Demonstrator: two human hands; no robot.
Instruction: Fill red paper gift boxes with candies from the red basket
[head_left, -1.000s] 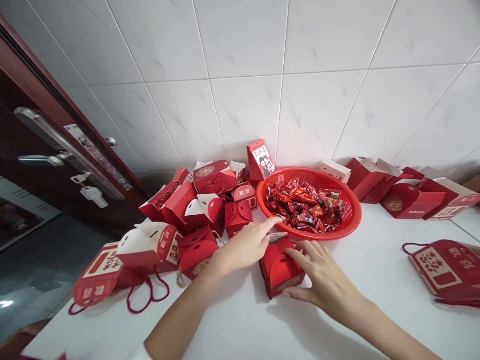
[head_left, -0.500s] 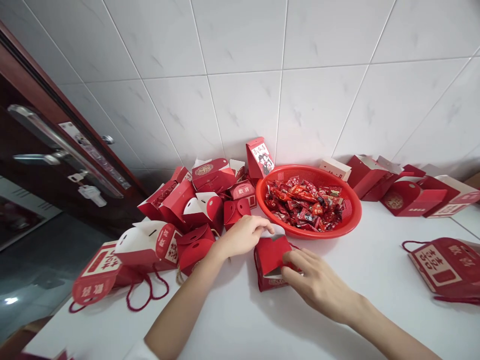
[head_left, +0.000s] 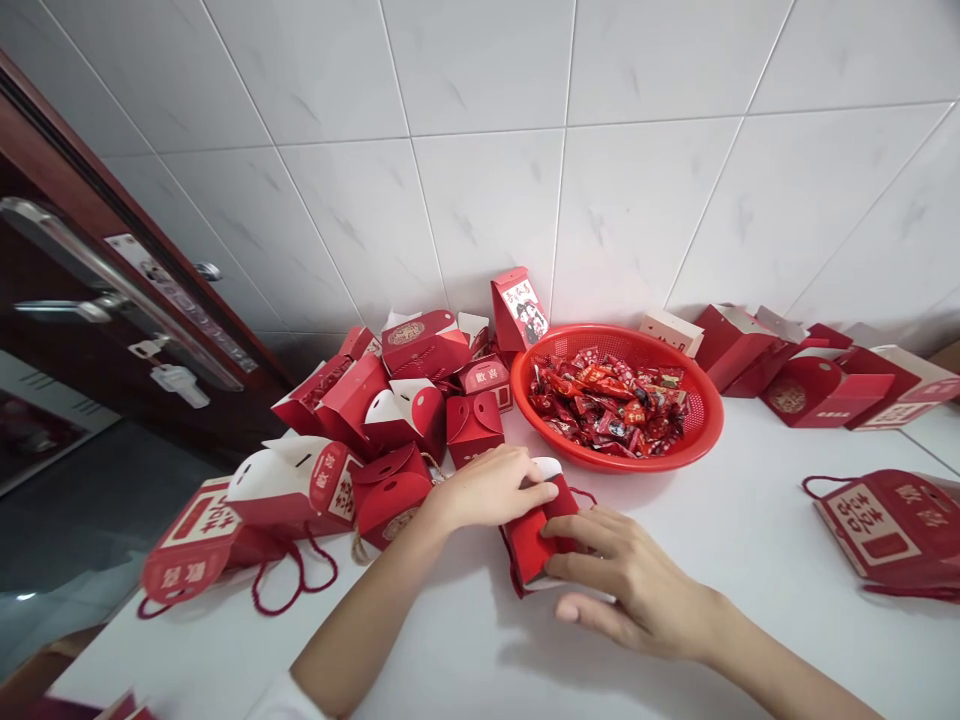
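A small red candy box (head_left: 530,545) with a cord handle sits on the white table between my hands. My left hand (head_left: 495,487) is closed over its far left side, with thumb and fingertips at the upper edge. On the box's red flaps lie the fingers of my right hand (head_left: 630,580), spread, with the thumb held away from the card. What is inside the box cannot be seen. Just behind it stands a red plastic basket (head_left: 709,425), with many wrapped candies (head_left: 607,400) in it.
Several red gift boxes (head_left: 424,345) crowd the left and back of the table (head_left: 720,660). More boxes (head_left: 821,385) line the tiled wall at right, and a corded box (head_left: 874,525) lies nearer. A dark door (head_left: 97,370) with keys stands at far left.
The box's flaps have been pressed lower and flatter. My right thumb has come away from the box, and my left hand has shifted slightly down and right onto its edge.
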